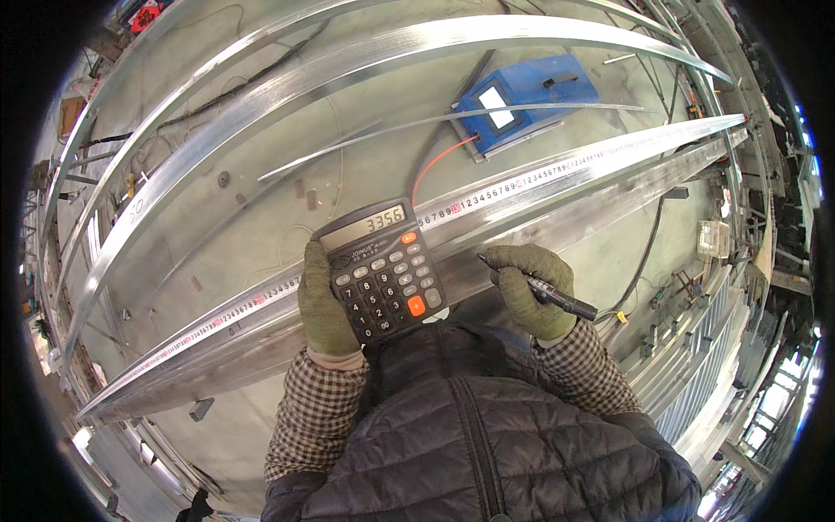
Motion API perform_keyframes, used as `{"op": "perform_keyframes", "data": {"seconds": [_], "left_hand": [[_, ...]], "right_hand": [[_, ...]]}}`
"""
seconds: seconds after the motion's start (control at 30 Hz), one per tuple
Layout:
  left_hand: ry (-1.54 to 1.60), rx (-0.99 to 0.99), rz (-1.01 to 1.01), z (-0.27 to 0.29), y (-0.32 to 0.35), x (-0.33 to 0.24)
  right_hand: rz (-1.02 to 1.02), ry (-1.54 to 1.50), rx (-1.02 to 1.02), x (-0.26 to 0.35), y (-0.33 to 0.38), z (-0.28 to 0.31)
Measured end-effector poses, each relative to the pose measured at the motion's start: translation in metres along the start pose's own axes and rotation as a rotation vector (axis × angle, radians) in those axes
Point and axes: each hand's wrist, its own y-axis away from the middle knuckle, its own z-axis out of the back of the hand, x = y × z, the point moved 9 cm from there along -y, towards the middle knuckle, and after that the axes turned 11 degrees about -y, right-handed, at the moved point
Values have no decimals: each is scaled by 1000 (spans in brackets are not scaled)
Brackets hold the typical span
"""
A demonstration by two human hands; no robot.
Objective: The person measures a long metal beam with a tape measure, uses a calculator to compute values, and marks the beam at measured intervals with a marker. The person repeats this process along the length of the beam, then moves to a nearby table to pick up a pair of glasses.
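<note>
My left hand (325, 300), in a green work glove, is closed on the left edge of a black desk calculator (379, 271). Its keys face up and digits show on its display; most keys are dark, with two orange ones. To its right my gloved right hand (537, 287) grips a black marker pen (561, 298), the tip pointing left toward the calculator. Below both hands a long metal bar (487, 222) runs across the view, and a white tape measure (557, 174) lies stretched along it, partly hidden by the calculator.
Beyond the bar stands a blue machine box (531, 96) with a lit screen and an orange hose (435, 165). Long metal profiles (348, 65) curve across the far side. A thin metal strip (417, 126) lies before the box. Stacked metal lengths (696, 374) sit at the right.
</note>
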Motion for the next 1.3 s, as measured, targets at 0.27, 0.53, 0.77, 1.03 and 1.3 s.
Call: {"op": "perform_keyframes", "data": {"seconds": [0.27,0.53,0.77,1.03,1.3], "left_hand": [[-83,-7,-43,5,-3,-1],[-5,-60,1,11,3,9],[-106,-102,-47,19,5,8],[-87,-161,-16,27,8,9],[-72,-263,-18,31,12,9]], "right_hand": [[84,-51,88,-4,-18,-5],[71,42,84,-12,-44,17],[242,51,111,-13,-63,11],[231,110,61,-22,-65,18],[209,86,-28,-36,-66,46]]}}
